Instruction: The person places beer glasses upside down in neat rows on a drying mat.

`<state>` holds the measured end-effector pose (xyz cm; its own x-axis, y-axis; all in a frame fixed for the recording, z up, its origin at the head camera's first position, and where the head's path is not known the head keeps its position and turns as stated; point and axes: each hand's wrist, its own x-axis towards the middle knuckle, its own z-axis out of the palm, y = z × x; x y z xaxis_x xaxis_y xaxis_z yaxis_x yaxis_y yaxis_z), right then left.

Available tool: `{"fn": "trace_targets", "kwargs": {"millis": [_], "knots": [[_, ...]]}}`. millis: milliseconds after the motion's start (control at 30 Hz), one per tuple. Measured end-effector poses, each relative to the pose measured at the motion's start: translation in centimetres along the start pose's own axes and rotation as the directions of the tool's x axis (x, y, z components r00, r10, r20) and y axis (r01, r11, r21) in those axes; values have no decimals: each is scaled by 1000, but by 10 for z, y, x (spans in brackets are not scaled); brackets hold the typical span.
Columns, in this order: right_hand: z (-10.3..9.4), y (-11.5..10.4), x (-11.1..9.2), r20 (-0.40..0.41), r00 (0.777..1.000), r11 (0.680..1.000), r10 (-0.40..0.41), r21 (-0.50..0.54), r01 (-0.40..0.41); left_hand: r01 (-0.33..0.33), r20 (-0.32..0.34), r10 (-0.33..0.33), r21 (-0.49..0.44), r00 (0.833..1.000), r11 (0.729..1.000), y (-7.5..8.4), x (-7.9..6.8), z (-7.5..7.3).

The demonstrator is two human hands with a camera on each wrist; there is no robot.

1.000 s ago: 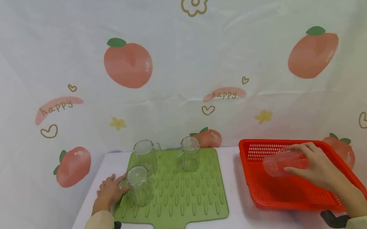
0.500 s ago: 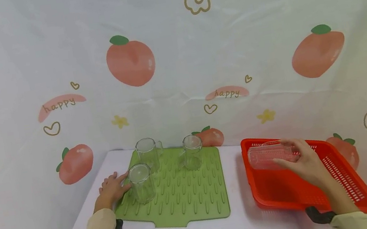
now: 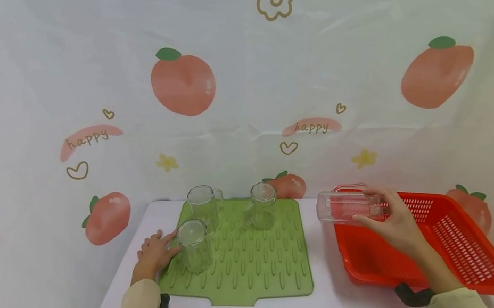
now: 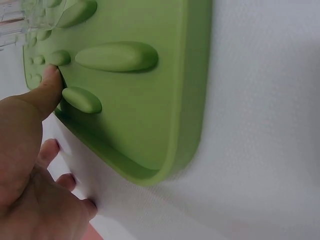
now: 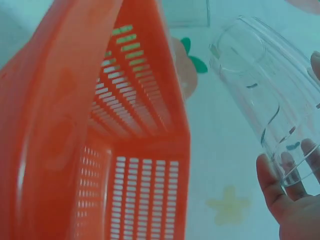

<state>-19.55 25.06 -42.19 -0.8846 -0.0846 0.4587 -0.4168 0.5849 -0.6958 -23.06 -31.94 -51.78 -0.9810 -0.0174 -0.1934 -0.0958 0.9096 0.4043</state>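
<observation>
My right hand (image 3: 399,224) grips a clear glass mug (image 3: 345,207) near one end. The mug lies sideways in the air over the left rim of the red basket (image 3: 467,248), its handle at the far side. In the right wrist view the fingers curl round the mug's end (image 5: 260,85). My left hand (image 3: 153,256) rests at the left edge of the green drying mat (image 3: 273,276). The left wrist view has its thumb on the mat (image 4: 135,105) and the other fingers on the cloth. Close to that hand stands a glass mug (image 3: 196,251), apparently untouched.
Two more glass mugs stand at the back of the mat, one at the left (image 3: 204,212) and one near the middle (image 3: 264,210). White table cloth (image 3: 326,270) separates mat and basket. A printed fabric wall (image 3: 238,96) rises close behind.
My right hand has carried the glass mug leftward and up, from inside the basket to over its left rim. The left hand has stayed at the mat's edge. The head view has shifted slightly.
</observation>
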Motion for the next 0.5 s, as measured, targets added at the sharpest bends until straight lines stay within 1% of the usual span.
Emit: {"fn": "trace_targets", "kwargs": {"millis": [67, 133, 267, 367, 500], "knots": [[5, 0, 0, 13, 1000, 1000, 9, 24, -9, 0, 2, 0, 2, 1000, 1000, -1, -1, 0], [10, -3, 0, 26, 1000, 998, 15, 52, -16, 3, 5, -3, 6, 1000, 1000, 1, -3, -2], [21, -8, 2, 47, 999, 996, 3, 94, -8, 11, 12, -11, 3, 1000, 1000, 3, -5, -4], [31, -11, 4, 56, 998, 994, -28, 104, 22, 16, 16, -16, 1, 1000, 1000, 3, -4, -3], [43, -18, 5, 61, 995, 987, -83, 141, 74, 23, 22, -23, 10, 999, 1000, 2, -3, -1]]}}
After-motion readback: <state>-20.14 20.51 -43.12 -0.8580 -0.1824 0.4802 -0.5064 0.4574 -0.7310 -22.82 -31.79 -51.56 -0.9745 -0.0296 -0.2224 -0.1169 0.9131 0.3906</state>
